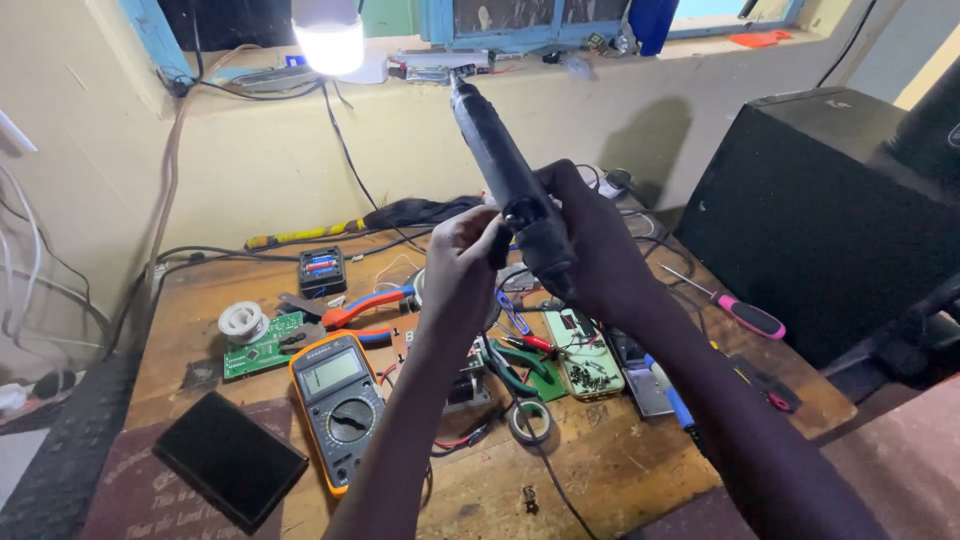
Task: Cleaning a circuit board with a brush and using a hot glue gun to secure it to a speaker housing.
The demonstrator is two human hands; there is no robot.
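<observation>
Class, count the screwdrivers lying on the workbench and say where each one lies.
2: a pink-handled screwdriver at the bench's right edge, and a blue-handled screwdriver under the right forearm. Others may be hidden beneath the arms or clutter.

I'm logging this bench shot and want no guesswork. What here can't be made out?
Head view only:
- Tip of the black tool: blurred against the sill clutter.
- Where the left hand meets the tool: covered by its own fingers.
- The tool's lower end: wrapped by the right hand.
- Parts on the bench under both forearms: hidden.
- Multimeter screen: too small to tell.
</observation>
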